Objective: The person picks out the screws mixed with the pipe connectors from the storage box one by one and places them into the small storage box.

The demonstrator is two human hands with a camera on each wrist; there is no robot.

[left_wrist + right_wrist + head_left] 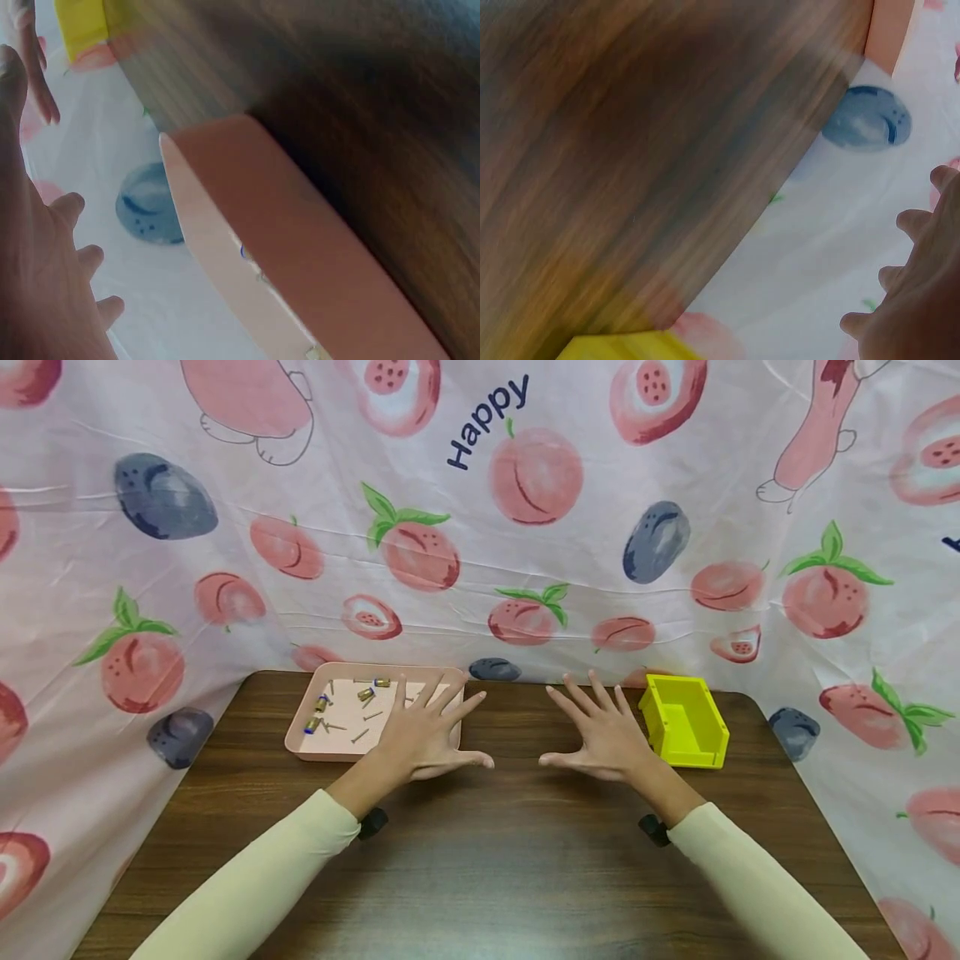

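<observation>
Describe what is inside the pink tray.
The pink tray holds slim metal fasteners and brassy fittings with blue ends. In the head view, the left hand covers part of its right side; anything hidden there cannot be seen.

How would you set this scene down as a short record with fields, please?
Pink tray: on the table's far left part
Contents: loose screws and brass-coloured fittings with blue ends
Yellow bin: on the table's far right part
Left hand: fingers spread, holding nothing, overlapping the tray in the head view
Right hand: fingers spread, holding nothing, nearest the bin
Table: dark wood grain
Backdrop: pale fruit-print cloth
</observation>
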